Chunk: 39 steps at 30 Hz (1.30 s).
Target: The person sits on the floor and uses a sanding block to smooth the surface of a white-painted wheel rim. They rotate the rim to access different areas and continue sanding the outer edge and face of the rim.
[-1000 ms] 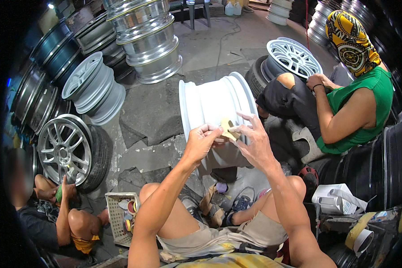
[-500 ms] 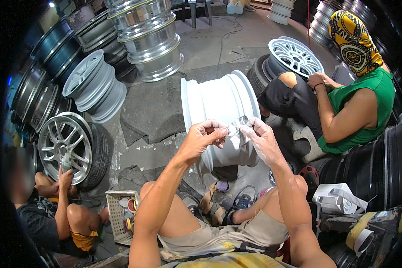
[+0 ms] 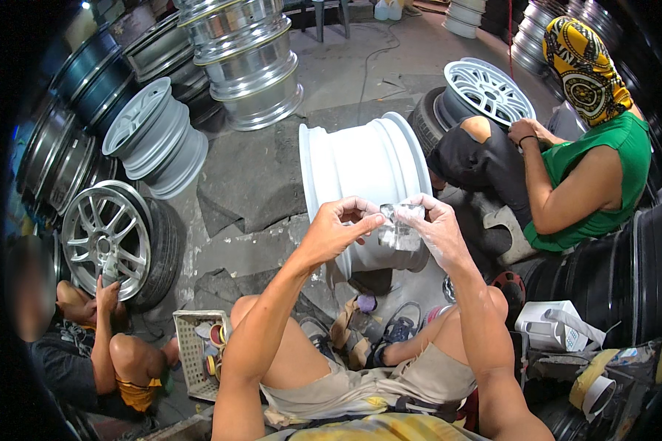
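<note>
Between my two hands, in front of the white wheel rim [image 3: 346, 158], is a small grey sheet [image 3: 399, 238] smudged with white. Its kind cannot be made out. My right hand [image 3: 435, 226] pinches its upper right part between thumb and fingers. Thumb and forefinger of my left hand [image 3: 338, 229] are closed at its left edge. White dust coats my fingers, most heavily on the right. The rim lies on its side just beyond my hands, barrel facing me, and they hide part of its lower side.
At right, a person in a green top [image 3: 588, 180] works at a pale rim [image 3: 489, 92] on a tyre. Another person [image 3: 70, 360] sits at left by a spoked wheel [image 3: 107, 242]. A plastic basket [image 3: 187, 360] holding tape rolls stands beside my left leg. Stacked rims [image 3: 246, 66] rise behind.
The sheet has turned from a crumpled, tilted fold to a flatter face towards me. My hands stay close together at nearly the same place.
</note>
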Tool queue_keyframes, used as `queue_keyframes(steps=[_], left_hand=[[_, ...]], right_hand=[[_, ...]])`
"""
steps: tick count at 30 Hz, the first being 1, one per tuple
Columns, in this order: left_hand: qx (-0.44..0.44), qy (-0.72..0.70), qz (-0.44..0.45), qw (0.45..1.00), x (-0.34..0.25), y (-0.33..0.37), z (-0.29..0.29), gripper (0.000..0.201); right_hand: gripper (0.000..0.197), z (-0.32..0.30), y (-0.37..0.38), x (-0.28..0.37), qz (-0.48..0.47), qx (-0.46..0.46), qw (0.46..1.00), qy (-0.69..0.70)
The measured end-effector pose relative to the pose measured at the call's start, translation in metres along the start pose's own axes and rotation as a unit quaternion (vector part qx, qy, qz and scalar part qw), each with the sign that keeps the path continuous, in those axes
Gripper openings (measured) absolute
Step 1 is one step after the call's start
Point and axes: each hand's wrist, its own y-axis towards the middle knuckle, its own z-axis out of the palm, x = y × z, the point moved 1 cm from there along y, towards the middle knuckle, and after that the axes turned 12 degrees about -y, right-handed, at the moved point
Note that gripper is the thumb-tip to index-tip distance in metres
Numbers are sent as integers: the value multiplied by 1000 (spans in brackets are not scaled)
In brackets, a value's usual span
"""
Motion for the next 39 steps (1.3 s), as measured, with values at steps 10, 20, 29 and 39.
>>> queue_keyframes(steps=[10,20,29,39], left_hand=[[-31,-119,-21,992,6,0,-7,17],[20,-210,-71,975,5,0,-8,19],[-17,-197,-67,978,6,2,-9,23],[-329,144,240,902,-13,40,-72,28]], right_hand=[[26,11,-9,14,41,64,997,-28],[22,16,-14,13,103,175,966,160],[22,12,-9,-2,-9,97,995,-11],[15,18,14,-7,-222,-99,855,-458]])
